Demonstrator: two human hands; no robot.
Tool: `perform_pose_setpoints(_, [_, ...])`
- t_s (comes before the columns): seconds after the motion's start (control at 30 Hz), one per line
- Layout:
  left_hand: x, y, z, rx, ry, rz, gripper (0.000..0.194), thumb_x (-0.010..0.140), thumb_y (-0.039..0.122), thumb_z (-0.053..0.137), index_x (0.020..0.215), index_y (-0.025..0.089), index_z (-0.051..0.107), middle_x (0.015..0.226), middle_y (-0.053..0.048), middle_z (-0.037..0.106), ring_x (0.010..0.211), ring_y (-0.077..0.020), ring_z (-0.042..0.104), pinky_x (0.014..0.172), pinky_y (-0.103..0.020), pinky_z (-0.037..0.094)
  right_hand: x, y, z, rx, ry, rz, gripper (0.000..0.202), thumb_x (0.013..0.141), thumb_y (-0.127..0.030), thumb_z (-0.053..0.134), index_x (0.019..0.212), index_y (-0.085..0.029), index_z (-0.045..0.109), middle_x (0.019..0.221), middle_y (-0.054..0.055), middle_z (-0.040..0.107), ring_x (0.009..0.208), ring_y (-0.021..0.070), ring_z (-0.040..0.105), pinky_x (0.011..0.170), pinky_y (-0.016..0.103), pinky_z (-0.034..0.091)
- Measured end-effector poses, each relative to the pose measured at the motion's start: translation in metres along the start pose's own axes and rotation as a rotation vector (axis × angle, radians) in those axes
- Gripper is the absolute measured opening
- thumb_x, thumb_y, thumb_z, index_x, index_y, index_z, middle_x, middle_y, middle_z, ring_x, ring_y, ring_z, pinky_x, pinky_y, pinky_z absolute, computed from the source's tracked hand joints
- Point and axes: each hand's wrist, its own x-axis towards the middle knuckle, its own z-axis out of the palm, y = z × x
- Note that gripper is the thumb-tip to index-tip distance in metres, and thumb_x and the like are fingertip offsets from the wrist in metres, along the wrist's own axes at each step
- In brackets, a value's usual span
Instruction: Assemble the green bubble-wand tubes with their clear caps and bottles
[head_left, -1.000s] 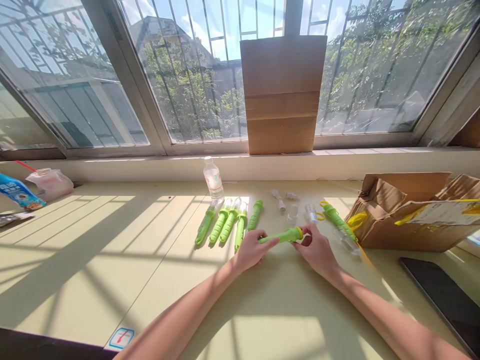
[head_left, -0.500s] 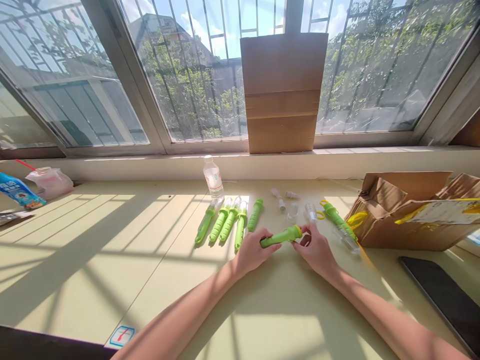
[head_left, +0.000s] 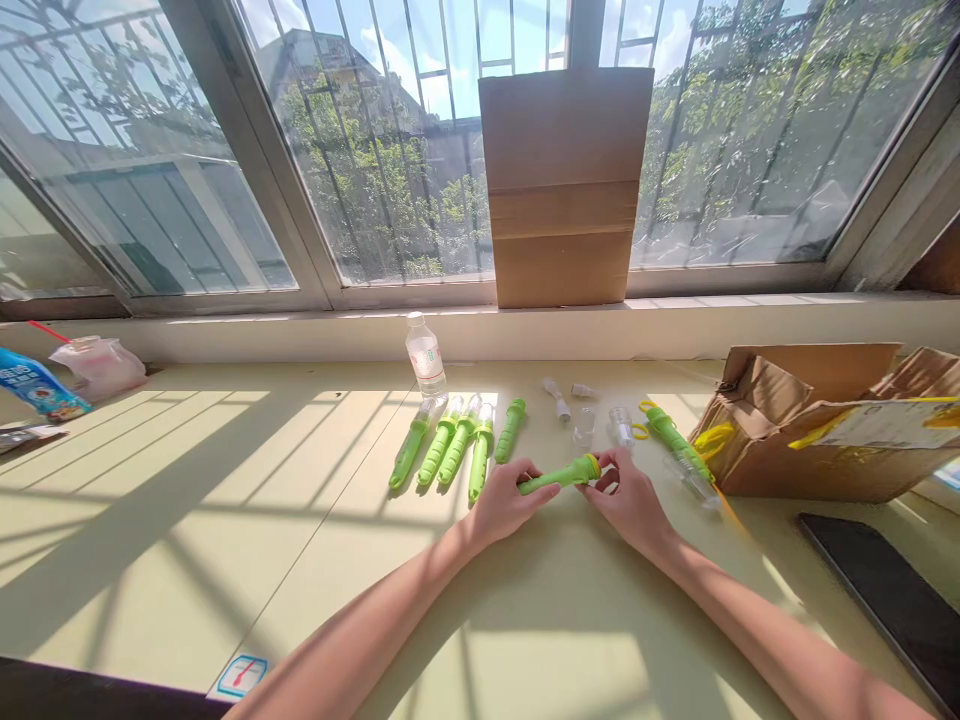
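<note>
Hands (head_left: 504, 502) (head_left: 631, 505) holding green tube (head_left: 561, 476), clear bottle (head_left: 427, 362), cardboard box (head_left: 765, 458)

Bare arms (head_left: 390, 615) angled inward, left fingers (head_left: 526, 469) curled, right fingers (head_left: 621, 460) bent

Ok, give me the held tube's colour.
The held tube is green, with a yellow rim; best seen in the head view.

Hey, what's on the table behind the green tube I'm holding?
Behind the held tube lie another green tube and a clear plastic piece, with whitish pieces farther back. Your left hand hides whatever lies beneath it.
</note>
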Motion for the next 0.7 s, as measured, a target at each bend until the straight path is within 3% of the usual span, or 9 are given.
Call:
perform_pose_setpoints(0.2, [-0.0013,0.0038,0.0004,-0.075,-0.005,-0.061,0.035,0.077,0.052,0.057,0.079,0.017,0.059,0.056,0.003,0.054,0.047,-0.0087,0.045,0.046,-0.021,0.032,0.0003,-0.0015,-0.0004,-0.010,0.070,-0.007,0.029,0.069,-0.043,0.063,0.084,-0.024,0.047,0.060,-0.003,0.061,0.052,0.0166,0.058,0.051,0.028,0.046])
perform_pose_setpoints(0.4, [0.0009,-0.0011,0.0038,0.081,0.022,0.000,0.037,0.065,0.041,0.071,0.094,0.022,0.059,0.074,0.004,0.059,0.057,-0.0099,0.047,0.052,-0.021,0.035,0.0004,-0.0014,-0.0005,0.018,0.126,-0.013,0.028,0.069,-0.040,0.064,0.084,-0.023,0.048,0.069,0.000,0.065,0.057,0.0172,0.061,0.053,0.028,0.047])
perform_pose_setpoints(0.5, [0.0007,-0.0026,0.0049,0.127,0.056,0.039,0.028,0.069,0.033,0.067,0.093,0.022,0.058,0.075,0.003,0.060,0.059,-0.0109,0.048,0.054,-0.022,0.036,0.0002,-0.0012,-0.0005,0.019,0.135,-0.011,0.029,0.069,-0.040,0.065,0.085,-0.023,0.049,0.068,0.000,0.065,0.058,0.0175,0.061,0.054,0.028,0.047])
perform_pose_setpoints(0.7, [-0.0014,-0.0005,0.0035,0.096,0.065,0.049,0.022,0.077,0.039,0.060,0.090,0.021,0.061,0.071,0.001,0.061,0.061,-0.0134,0.053,0.058,-0.024,0.040,-0.0004,-0.0036,-0.0013,0.052,0.130,-0.002,0.031,0.070,-0.045,0.065,0.085,-0.023,0.050,0.074,0.002,0.066,0.061,0.0173,0.062,0.054,0.028,0.048])
